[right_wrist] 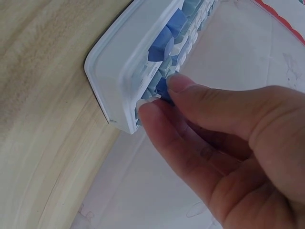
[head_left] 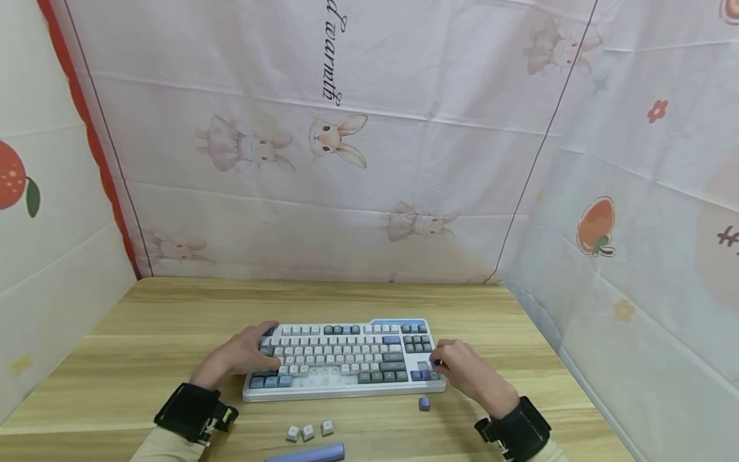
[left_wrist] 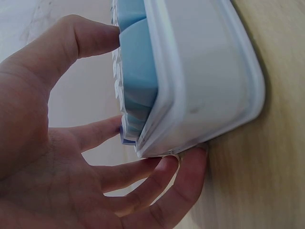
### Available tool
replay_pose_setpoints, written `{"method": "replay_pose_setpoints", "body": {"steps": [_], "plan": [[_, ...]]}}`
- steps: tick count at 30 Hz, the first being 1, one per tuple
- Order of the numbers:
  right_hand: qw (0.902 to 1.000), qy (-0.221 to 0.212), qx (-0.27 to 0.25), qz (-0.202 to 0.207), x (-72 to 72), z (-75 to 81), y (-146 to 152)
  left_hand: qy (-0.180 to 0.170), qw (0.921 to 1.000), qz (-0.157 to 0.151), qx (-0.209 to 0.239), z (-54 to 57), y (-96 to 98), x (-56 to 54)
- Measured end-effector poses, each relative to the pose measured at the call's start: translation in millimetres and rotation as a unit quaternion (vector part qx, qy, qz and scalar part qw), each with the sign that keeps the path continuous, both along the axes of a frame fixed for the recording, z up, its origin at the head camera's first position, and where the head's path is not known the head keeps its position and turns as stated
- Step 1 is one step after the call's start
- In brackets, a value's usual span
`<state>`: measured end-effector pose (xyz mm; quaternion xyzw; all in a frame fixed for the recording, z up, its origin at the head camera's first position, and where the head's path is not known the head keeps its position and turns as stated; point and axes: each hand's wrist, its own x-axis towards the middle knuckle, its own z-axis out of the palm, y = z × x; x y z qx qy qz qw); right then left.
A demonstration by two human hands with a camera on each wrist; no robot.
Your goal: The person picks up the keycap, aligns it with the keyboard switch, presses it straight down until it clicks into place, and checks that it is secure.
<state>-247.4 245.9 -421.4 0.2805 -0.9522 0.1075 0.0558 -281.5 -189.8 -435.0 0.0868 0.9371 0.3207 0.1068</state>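
Observation:
A white keyboard with white, grey, blue and purple keycaps lies on the wooden table. Its bottom row has a gap in the middle where keycaps are off. My left hand holds the keyboard's left end, the thumb on the keys and other fingertips against the side wall. At the right end, my right hand pinches a dark blue keycap between thumb and fingers, close over the keys near the arrow cluster. A bare switch spot shows beside it.
In front of the keyboard lie a loose purple keycap, three pale keycaps and a long purple spacebar, cut by the lower frame edge. A printed cloth hangs behind the table and along both sides.

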Motion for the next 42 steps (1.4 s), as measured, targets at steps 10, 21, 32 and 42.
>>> {"method": "replay_pose_setpoints", "body": {"steps": [10, 21, 32, 42], "plan": [[1.0, 0.0, 0.005, 0.002, -0.2, 0.0, -0.2, -0.001, 1.0, -0.002, 0.004, 1.2, 0.3, 1.1], [0.9999, -0.011, 0.0, 0.002, 0.4, -0.6, -1.4, 0.0, 1.0, -0.007, 0.004, 1.2, -0.6, 2.0], [0.9999, 0.002, 0.005, 0.012, -1.1, -3.8, -0.5, 0.0, 0.9999, -0.008, 0.006, 1.2, -0.9, 2.2], [1.0, -0.003, 0.003, 0.008, -0.2, -3.3, -0.7, 0.0, 1.0, -0.007, 0.002, 1.3, -0.9, 1.4]]}}
